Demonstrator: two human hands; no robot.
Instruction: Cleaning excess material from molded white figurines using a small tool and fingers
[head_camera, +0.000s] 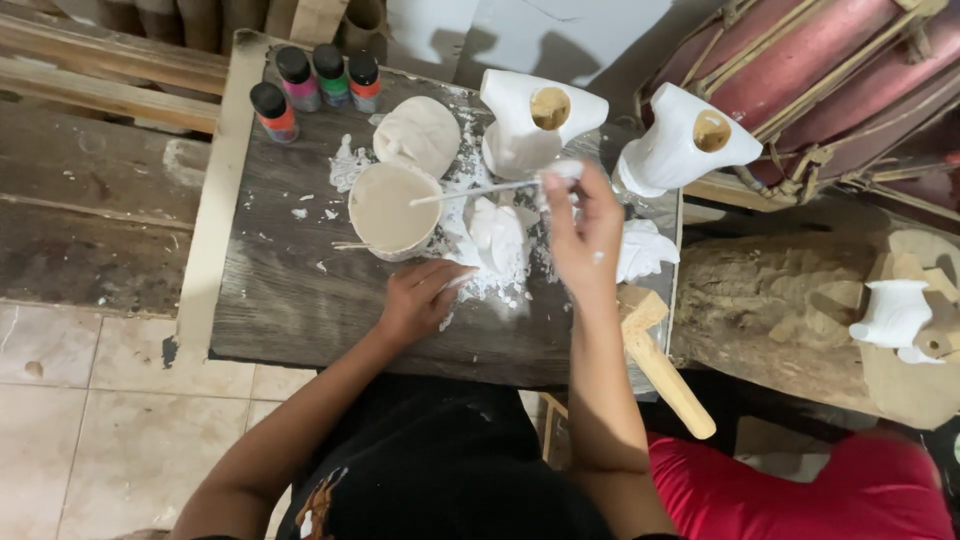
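Steadying a small white plaster figure (497, 237) on the worktop (300, 300) with my left hand (418, 300), fingers resting on it, I pinch a thin stick (470, 191) in my right hand (580, 235) over the cup of plaster (390, 210); I judge this mid-coating, needing a careful dab next.

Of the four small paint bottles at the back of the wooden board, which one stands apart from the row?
The orange-red bottle. It stands alone, nearer the left edge and closer to the person, while the pink, green and red bottles line up behind it.
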